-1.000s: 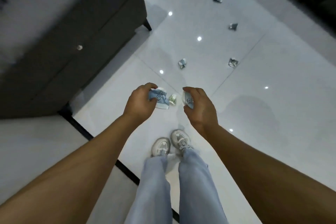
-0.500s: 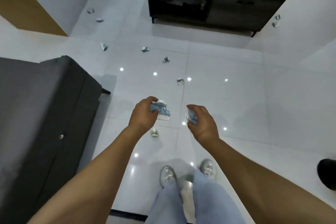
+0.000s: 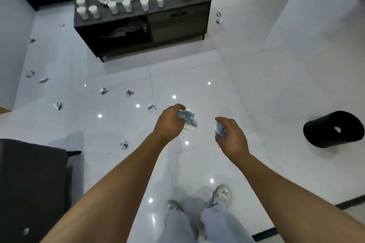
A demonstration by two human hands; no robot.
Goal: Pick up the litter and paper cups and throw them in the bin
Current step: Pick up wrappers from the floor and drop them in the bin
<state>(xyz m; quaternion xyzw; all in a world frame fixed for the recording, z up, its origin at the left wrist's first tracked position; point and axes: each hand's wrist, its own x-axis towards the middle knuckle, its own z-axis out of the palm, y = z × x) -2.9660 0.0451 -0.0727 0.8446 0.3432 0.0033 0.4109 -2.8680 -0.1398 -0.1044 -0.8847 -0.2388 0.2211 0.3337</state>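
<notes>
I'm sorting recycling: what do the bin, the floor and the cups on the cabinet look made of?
Bin: matte black, probably plastic. Floor: glossy white tile, with grout lines and mirrored ceiling lights. Cups: pale and matte, likely paper.

Two crushed blue-and-white cups [image 3: 187, 119] [image 3: 219, 129] were held above the floor. Crumpled litter [image 3: 124, 144] lay scattered. White cups [image 3: 144, 4] stood upright on the counter. The black bin [image 3: 333, 129] lay tipped.
</notes>
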